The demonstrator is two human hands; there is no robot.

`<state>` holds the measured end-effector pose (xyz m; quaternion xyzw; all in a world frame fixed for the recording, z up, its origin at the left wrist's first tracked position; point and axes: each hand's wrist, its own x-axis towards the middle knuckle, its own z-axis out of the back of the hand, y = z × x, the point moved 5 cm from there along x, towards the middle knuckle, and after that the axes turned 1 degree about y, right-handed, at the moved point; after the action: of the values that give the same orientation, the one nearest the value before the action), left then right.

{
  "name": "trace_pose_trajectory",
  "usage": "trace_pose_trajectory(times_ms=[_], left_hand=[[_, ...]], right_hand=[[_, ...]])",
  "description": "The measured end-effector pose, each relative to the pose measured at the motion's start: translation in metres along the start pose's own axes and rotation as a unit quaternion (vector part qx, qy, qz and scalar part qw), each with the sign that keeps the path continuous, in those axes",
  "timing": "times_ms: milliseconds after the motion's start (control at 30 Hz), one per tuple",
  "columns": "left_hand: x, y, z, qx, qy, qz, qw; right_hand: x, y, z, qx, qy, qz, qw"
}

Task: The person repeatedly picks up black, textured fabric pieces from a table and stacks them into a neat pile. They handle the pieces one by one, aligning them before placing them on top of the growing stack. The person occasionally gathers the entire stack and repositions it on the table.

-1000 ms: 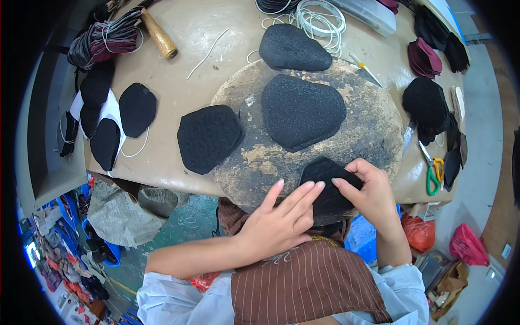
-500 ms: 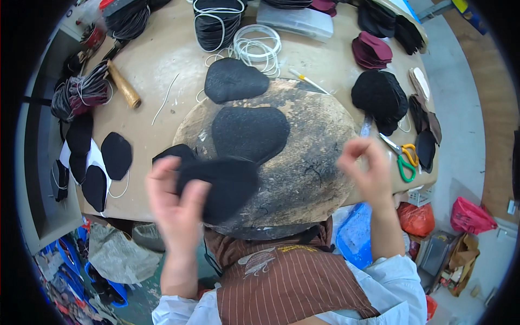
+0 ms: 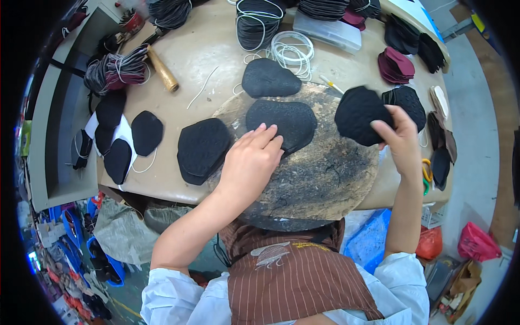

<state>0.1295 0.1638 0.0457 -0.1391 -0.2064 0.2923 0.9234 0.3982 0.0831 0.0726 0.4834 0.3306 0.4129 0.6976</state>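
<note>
My right hand [image 3: 403,138] grips a rounded black fabric piece [image 3: 360,116] between thumb and fingers, raised over the right edge of the round worn board [image 3: 325,179]. On that board lies a smooth black pad [image 3: 284,120]. The fingers of my left hand [image 3: 252,160] rest extended on its lower left part. Just beyond it sits another smooth black pad [image 3: 271,77], across the board's far edge. Left of the board, a small pile of black pieces [image 3: 203,149] lies on the table. More rounded black pieces [image 3: 409,105] lie behind my right hand.
A wooden handle [image 3: 162,67] lies far left near bundled fabric pieces [image 3: 116,70]. White cord [image 3: 292,49] is coiled at the back, by a clear plastic box [image 3: 327,31]. Scissors [image 3: 427,170] are partly hidden by my right forearm. Maroon pieces [image 3: 395,65] are stacked at right.
The black piece in my left hand has gone to the pile at left, and that hand has moved onto the pad. My right hand now holds a black piece. The view has shifted.
</note>
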Motion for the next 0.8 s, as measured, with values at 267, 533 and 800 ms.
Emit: trace_pose_trajectory(times_ms=[267, 533, 800], left_hand=[[-0.023, -0.03, 0.021, -0.05, -0.079, -0.052, 0.994], [-0.087, -0.07, -0.009, -0.093, 0.029, -0.04, 0.994], [-0.117, -0.066, -0.009, -0.111, 0.047, 0.04, 0.992]], right_hand=[[-0.015, -0.026, -0.02, -0.455, -0.148, 0.186, 0.858], [0.003, -0.033, -0.01, -0.412, -0.04, 0.118, 0.903], [-0.008, -0.017, -0.025, -0.399, -0.111, 0.18, 0.892]])
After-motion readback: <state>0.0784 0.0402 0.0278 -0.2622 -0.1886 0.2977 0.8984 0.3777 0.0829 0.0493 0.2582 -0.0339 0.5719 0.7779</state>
